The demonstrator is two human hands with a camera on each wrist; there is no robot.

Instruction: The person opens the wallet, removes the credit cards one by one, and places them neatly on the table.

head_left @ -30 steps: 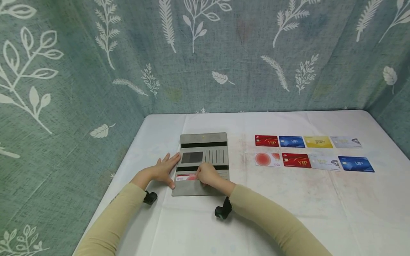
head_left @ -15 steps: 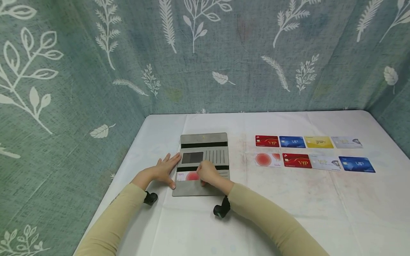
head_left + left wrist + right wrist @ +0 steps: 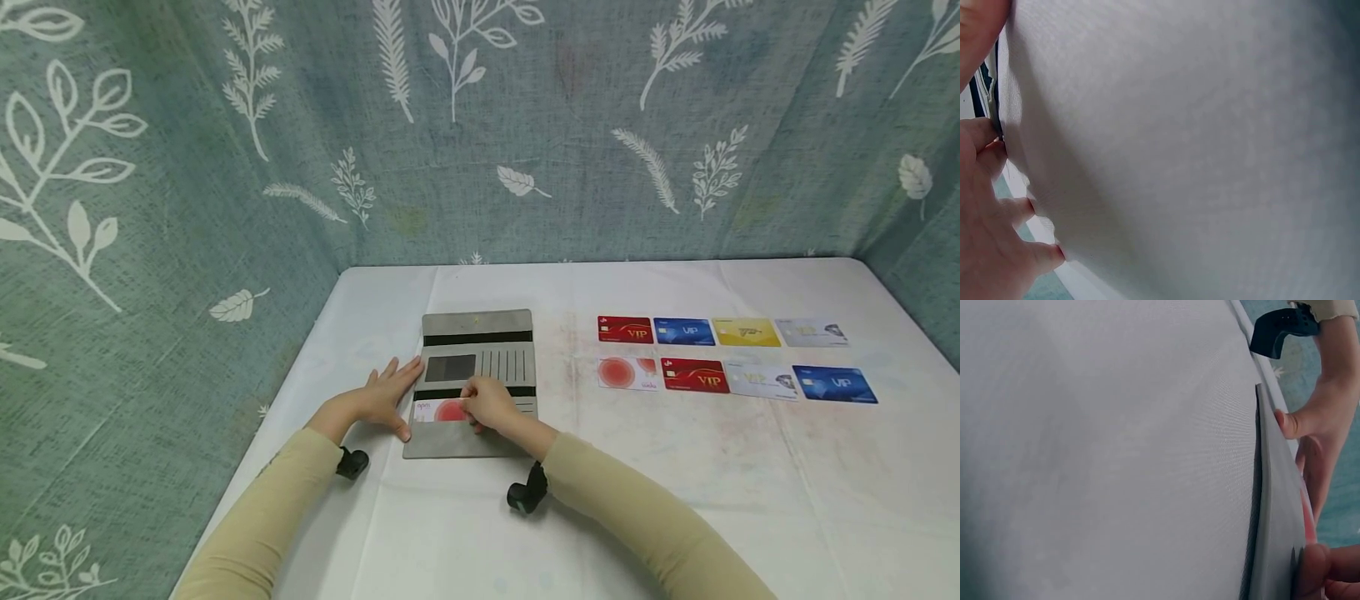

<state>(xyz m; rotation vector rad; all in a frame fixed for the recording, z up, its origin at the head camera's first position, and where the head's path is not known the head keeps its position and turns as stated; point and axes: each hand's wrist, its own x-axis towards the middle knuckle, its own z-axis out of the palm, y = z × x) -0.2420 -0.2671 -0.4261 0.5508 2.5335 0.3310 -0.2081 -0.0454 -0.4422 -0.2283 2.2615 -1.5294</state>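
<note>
A grey card wallet (image 3: pixel 465 442) lies unfolded on the white table in the head view, with dark bands, a dark window and rows of card slots. My left hand (image 3: pixel 384 400) rests flat with spread fingers along its left edge. Near the wallet's lower part, my right hand (image 3: pixel 491 406) pinches the right end of a white card with a red circle (image 3: pixel 448 410), which lies across the wallet's lower left. My right fingers hide that end of it. The right wrist view shows right fingertips (image 3: pixel 1314 569) at the wallet's edge, beside the card's red part (image 3: pixel 1309 519).
Right of the wallet, several cards lie in two rows: a red card (image 3: pixel 625 329), a blue card (image 3: pixel 684 332) and a yellow card (image 3: pixel 746 332) among them. Another white card with a red circle (image 3: pixel 618 373) begins the nearer row. Patterned green-blue cloth (image 3: pixel 480 200) hangs behind the table.
More of the white card's face shows above the wallet's lower left than a second ago, and its tilt has changed. My right hand has shifted slightly; my left hand keeps its place.
</note>
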